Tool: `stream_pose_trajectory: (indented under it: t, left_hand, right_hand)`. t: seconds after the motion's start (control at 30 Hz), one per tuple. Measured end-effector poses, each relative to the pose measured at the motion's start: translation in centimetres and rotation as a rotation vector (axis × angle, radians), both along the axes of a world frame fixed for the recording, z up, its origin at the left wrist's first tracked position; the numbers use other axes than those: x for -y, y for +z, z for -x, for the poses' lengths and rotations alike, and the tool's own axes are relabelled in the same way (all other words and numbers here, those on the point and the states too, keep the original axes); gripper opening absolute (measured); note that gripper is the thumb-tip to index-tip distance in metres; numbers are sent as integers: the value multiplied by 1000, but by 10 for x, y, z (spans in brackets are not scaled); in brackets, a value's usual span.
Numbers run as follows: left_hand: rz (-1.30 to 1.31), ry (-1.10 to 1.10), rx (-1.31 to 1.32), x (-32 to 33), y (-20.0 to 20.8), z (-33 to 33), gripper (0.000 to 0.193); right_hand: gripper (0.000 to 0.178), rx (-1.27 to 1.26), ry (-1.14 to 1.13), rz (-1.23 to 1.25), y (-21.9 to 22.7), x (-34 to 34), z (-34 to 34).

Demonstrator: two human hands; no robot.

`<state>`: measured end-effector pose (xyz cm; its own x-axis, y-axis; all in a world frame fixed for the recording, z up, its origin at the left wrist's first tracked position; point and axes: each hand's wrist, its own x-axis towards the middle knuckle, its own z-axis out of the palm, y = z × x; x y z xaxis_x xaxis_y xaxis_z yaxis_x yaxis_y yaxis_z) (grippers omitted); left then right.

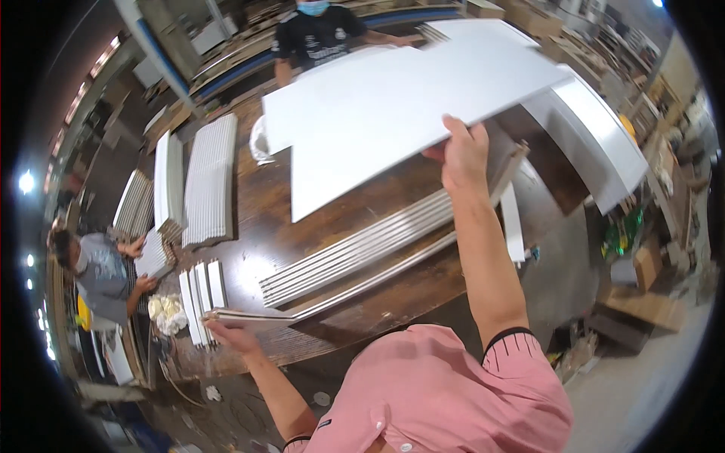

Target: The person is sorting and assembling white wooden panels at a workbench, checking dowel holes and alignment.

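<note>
- Over the far half of the dark brown worktop (253, 189), head view: a big white panel (400, 106) is being held up, with a notch cut into its left side.
- Its near edge is grasped by the right hand (462, 155), roughly above the middle of the worktop.
- Down at the near left corner, the end of a long white strip (257, 319) is gripped by the left hand (236, 337); where its other end lies can't be made out for sure.
- Along the near edge, a bundle of long strips (362, 249) is laid flat, between the panel and that held strip.
- Some short strips (200, 294) are lined up side by side by the near left corner, with a cream cloth-like bundle (168, 313) left just beside them.
- Toward the left edge, a ribbed white stack (210, 181) and a narrower stack (168, 181) are parked next to each other.
- Past the left edge, a batch of strips (155, 254) is held by a co-worker in grey (106, 275).
- At the far edge, the panel is reached by a masked co-worker in black (317, 38); whether it's actually gripped there can't be told.
- By the right edge, glossy white sheets (596, 128) are set down.
</note>
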<state>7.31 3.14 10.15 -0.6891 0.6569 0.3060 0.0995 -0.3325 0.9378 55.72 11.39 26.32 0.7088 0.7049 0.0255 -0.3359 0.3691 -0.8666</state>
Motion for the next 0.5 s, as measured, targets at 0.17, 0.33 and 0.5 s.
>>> stream_pose_trajectory:
  t: [0.17,0.33,0.5]
  left_hand:
    - [-62,-77,-17,5,-6,-3,55]
    - [-96,-156,-26,2,-24,10,54]
    - [-79,-225,-85,4,-23,14,57]
  right_hand:
    - [31,-190,-59,130,-60,-1,8]
    - [36,-161,-53,132,-69,25,7]
    - [38,-155,-26,136,-54,62,-1]
